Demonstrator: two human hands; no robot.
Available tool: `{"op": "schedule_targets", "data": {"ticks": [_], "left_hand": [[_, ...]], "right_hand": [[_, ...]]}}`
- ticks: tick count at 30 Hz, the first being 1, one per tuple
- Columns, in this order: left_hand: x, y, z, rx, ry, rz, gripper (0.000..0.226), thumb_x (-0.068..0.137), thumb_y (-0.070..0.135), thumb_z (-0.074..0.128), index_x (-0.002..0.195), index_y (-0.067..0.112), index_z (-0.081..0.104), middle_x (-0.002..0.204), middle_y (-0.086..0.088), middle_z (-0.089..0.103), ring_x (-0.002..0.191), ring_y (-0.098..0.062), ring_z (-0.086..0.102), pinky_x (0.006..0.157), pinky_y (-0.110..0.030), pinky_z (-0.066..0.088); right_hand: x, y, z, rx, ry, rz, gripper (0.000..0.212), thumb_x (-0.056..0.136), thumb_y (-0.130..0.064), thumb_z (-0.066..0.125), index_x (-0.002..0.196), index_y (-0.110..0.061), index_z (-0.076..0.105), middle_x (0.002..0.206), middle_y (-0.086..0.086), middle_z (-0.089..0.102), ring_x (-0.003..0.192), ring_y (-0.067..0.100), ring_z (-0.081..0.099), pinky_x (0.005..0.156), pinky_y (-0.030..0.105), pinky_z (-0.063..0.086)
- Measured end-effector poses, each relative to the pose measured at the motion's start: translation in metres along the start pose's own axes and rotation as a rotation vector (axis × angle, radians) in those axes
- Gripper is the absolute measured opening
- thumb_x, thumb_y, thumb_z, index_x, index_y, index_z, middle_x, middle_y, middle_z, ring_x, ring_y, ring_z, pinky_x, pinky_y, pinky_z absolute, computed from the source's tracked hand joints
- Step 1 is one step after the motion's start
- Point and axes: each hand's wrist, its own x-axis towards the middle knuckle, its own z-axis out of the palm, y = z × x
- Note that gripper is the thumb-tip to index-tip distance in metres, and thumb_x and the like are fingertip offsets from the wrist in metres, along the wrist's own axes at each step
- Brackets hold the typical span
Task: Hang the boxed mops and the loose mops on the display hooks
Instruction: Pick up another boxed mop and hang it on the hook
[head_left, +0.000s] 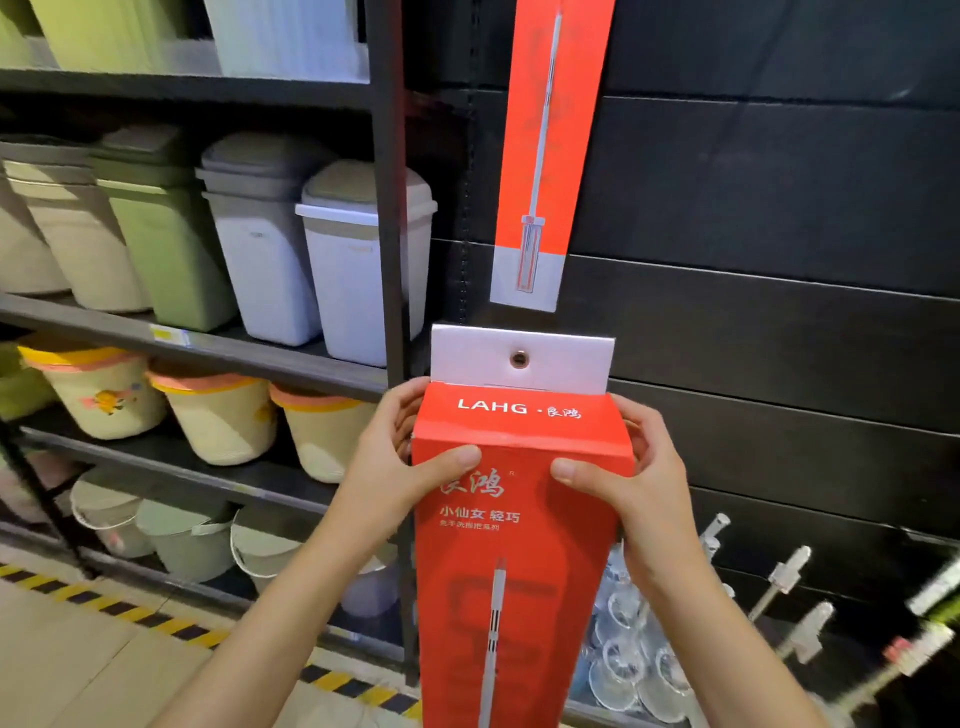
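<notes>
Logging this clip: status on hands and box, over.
Both hands, left and right, grip the tall red cardboard mop box. Its white hang tab is not yet hooked. Another red mop box hangs directly above.

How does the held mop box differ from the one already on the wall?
The held mop box is gripped near its top by the left hand and right hand; the hung box hangs untouched, higher up. The held box shows its white tab with eyelet; the hung box shows its lower end. Both are red with a mop picture.
</notes>
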Motion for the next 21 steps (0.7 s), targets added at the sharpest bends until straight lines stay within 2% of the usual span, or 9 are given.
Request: {"op": "schedule_targets", "data": {"ticks": [4, 8, 11, 16, 21], "left_hand": [[0.053, -0.009, -0.002, -0.034, -0.044, 0.038, 0.076, 0.049, 0.048, 0.080, 0.118, 0.048, 0.048, 0.121, 0.012, 0.063, 0.109, -0.004, 0.064, 0.085, -0.022, 0.056], [0.103, -0.018, 0.007, -0.042, 0.029, 0.091, 0.072, 0.046, 0.049, 0.080, 0.113, 0.046, 0.054, 0.113, 0.012, 0.067, 0.104, -0.006, 0.066, 0.087, -0.030, 0.056], [0.138, -0.019, 0.021, -0.053, 0.056, 0.110, 0.071, 0.045, 0.049, 0.078, 0.112, 0.041, 0.056, 0.116, 0.008, 0.067, 0.105, -0.009, 0.066, 0.090, -0.035, 0.055], [0.197, -0.010, 0.041, -0.067, 0.057, 0.153, 0.070, 0.045, 0.046, 0.079, 0.112, 0.036, 0.060, 0.113, 0.003, 0.070, 0.102, -0.014, 0.068, 0.088, -0.035, 0.056], [0.246, -0.004, 0.043, -0.052, 0.074, 0.227, 0.070, 0.045, 0.047, 0.079, 0.112, 0.036, 0.061, 0.109, 0.003, 0.071, 0.098, -0.015, 0.070, 0.085, -0.037, 0.057]], "right_hand": [[0.045, 0.003, 0.007, 0.002, 0.048, -0.006, 0.082, 0.038, -0.033, 0.087, 0.114, -0.030, 0.059, 0.108, -0.009, 0.071, 0.096, 0.010, 0.070, 0.068, 0.020, 0.056], [0.091, 0.012, 0.008, 0.031, 0.065, -0.027, 0.079, 0.038, -0.033, 0.085, 0.112, -0.031, 0.061, 0.107, -0.008, 0.072, 0.094, 0.012, 0.071, 0.065, 0.020, 0.056], [0.122, 0.019, 0.002, 0.067, 0.064, -0.047, 0.072, 0.045, -0.036, 0.083, 0.114, -0.034, 0.060, 0.108, -0.008, 0.072, 0.095, 0.012, 0.070, 0.066, 0.020, 0.056], [0.180, 0.027, -0.015, 0.060, -0.005, -0.099, 0.073, 0.055, -0.040, 0.081, 0.124, -0.037, 0.055, 0.117, -0.006, 0.069, 0.105, 0.014, 0.068, 0.077, 0.022, 0.057], [0.234, 0.034, -0.011, 0.071, -0.037, -0.190, 0.074, 0.054, -0.040, 0.082, 0.123, -0.039, 0.056, 0.116, -0.005, 0.069, 0.102, 0.015, 0.069, 0.072, 0.020, 0.056]]}}
